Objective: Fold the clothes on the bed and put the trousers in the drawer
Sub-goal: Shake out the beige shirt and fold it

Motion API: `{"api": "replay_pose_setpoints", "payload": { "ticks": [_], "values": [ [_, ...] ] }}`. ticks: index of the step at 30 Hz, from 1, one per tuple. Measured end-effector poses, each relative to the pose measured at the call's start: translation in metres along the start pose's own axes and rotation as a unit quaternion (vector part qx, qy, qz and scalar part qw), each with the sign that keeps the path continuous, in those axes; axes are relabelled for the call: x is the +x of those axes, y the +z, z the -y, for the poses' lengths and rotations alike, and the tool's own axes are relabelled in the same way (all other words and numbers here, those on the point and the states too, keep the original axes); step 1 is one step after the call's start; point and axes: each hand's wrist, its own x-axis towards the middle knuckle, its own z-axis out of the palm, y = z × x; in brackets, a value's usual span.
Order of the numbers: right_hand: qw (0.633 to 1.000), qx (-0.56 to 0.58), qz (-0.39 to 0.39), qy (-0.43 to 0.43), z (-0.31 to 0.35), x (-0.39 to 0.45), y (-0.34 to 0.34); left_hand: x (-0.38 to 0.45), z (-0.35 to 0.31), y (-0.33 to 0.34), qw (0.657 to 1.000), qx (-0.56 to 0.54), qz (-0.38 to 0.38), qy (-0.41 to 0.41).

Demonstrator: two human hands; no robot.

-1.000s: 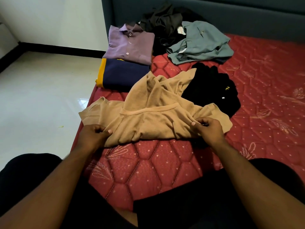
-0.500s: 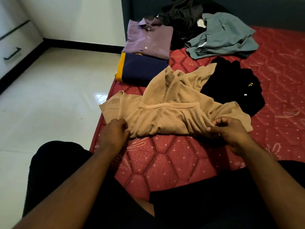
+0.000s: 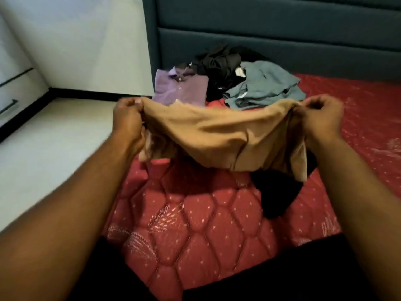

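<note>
A tan shirt [image 3: 217, 133] hangs in the air above the red mattress [image 3: 195, 224], stretched between both hands. My left hand [image 3: 128, 120] grips its left edge and my right hand [image 3: 319, 116] pinches its right edge. Below and to the right of it a black garment [image 3: 275, 196] lies on the mattress, partly hidden by the shirt. Behind the shirt lie a folded purple shirt [image 3: 180, 88], a crumpled grey-green shirt [image 3: 264, 88] and a dark heap of clothes [image 3: 219, 64] by the headboard.
A dark teal padded headboard [image 3: 271, 33] closes the far side of the bed. Pale tiled floor [image 3: 54, 153] lies to the left. A white drawer unit with a black handle [image 3: 8, 106] stands at the far left edge.
Both hands have lifted the tan shirt off the mattress and pulled it wide between them. The view has tilted up, and the navy folded item is now hidden behind the shirt.
</note>
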Motion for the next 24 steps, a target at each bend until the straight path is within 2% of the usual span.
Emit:
{"api": "replay_pose_setpoints", "payload": {
  "ticks": [1, 3, 5, 7, 9, 10, 12, 13, 14, 15, 16, 17, 18, 19, 21, 23, 24],
  "values": [
    [1.0, 0.022, -0.006, -0.021, 0.023, 0.012, -0.007, 0.008, -0.017, 0.007, 0.996, 0.057, 0.013, 0.072],
    [0.996, 0.039, 0.076, -0.015, 0.04, 0.016, -0.016, 0.01, -0.028, 0.01, 0.966, 0.193, 0.058, 0.161],
    [0.978, -0.026, 0.209, 0.009, 0.023, -0.008, -0.013, 0.001, -0.01, 0.002, 0.916, 0.34, 0.09, 0.193],
    [0.947, -0.123, 0.297, 0.001, -0.01, -0.045, -0.003, -0.025, 0.018, -0.011, 0.871, 0.435, 0.086, 0.211],
    [0.908, -0.137, 0.397, 0.018, -0.036, -0.087, 0.001, -0.061, 0.038, -0.023, 0.863, 0.438, 0.137, 0.211],
    [0.868, -0.12, 0.481, 0.03, -0.038, -0.104, 0.001, -0.077, 0.039, -0.028, 0.868, 0.416, 0.203, 0.179],
    [0.759, -0.095, 0.643, 0.031, -0.031, -0.114, -0.004, -0.093, 0.024, -0.031, 0.866, 0.33, 0.367, 0.082],
    [0.746, -0.084, 0.661, 0.015, -0.022, -0.104, -0.004, -0.086, 0.009, -0.029, 0.873, 0.29, 0.386, 0.075],
    [0.782, -0.068, 0.62, 0.001, -0.015, -0.086, -0.003, -0.072, -0.005, -0.024, 0.897, 0.255, 0.352, 0.083],
    [0.847, -0.071, 0.526, -0.011, -0.009, -0.061, 0.002, -0.049, -0.018, -0.017, 0.929, 0.231, 0.273, 0.098],
    [0.915, -0.087, 0.394, -0.015, -0.008, -0.032, 0.005, -0.026, -0.032, -0.011, 0.95, 0.229, 0.179, 0.115],
    [0.961, -0.096, 0.26, -0.006, 0.0, -0.002, 0.007, -0.003, -0.048, -0.006, 0.959, 0.234, 0.088, 0.131],
    [0.982, -0.089, 0.167, 0.018, 0.008, 0.02, 0.006, 0.015, -0.056, -0.003, 0.963, 0.232, 0.013, 0.135],
    [0.99, -0.051, 0.125, 0.03, 0.018, 0.038, 0.002, 0.028, -0.064, 0.0, 0.963, 0.222, -0.041, 0.146],
    [0.991, 0.017, 0.129, 0.024, 0.034, 0.046, -0.005, 0.025, -0.068, 0.002, 0.941, 0.249, -0.072, 0.219],
    [0.981, 0.044, 0.186, -0.003, 0.045, 0.02, -0.009, -0.008, -0.056, 0.007, 0.926, 0.252, -0.02, 0.279],
    [0.974, 0.049, 0.22, -0.016, 0.04, -0.001, -0.006, -0.029, -0.04, 0.01, 0.936, 0.232, 0.033, 0.264]
  ]
}}
